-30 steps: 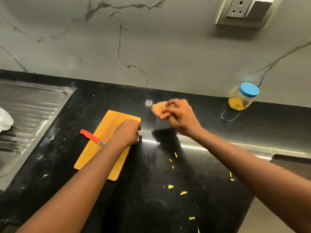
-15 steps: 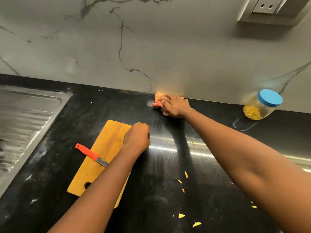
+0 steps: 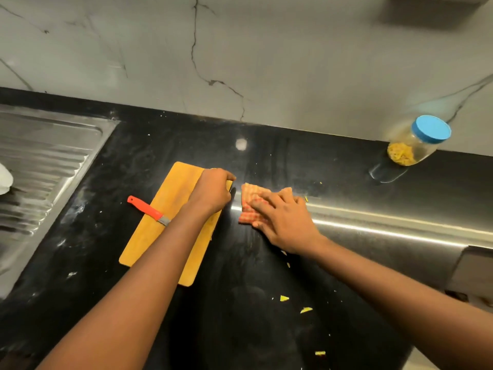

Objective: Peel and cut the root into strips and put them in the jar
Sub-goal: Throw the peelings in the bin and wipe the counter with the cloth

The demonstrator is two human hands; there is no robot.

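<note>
Counted: one wooden cutting board (image 3: 162, 209), one knife (image 3: 145, 208) with a red handle, one checked cloth (image 3: 250, 204), one jar (image 3: 412, 148) with a blue lid, two hands.

The jar stands on the black counter (image 3: 266, 329) against the wall at far right, well apart from the board, with its lid on. A yellow mass of cut root lies at its bottom.

We count three larger yellow scraps (image 3: 284, 298) on the near counter. There are smaller flecks by the right wrist, too small to number.

The left hand (image 3: 210, 193) has its fingers curled over the board's far right corner, gripping its edge. The fingertips are hidden beneath the hand.

The right hand (image 3: 285, 220) lies flat on the cloth, fingers straight and slightly apart, pressing it to the counter just beside the board.

The knife lies across the board's left edge with its handle overhanging. Most of the blade is hidden under the left forearm.

At left, the steel drainboard (image 3: 48, 156) is cut off by the frame. A white object (image 3: 4, 177) at that edge cannot be identified.
</note>
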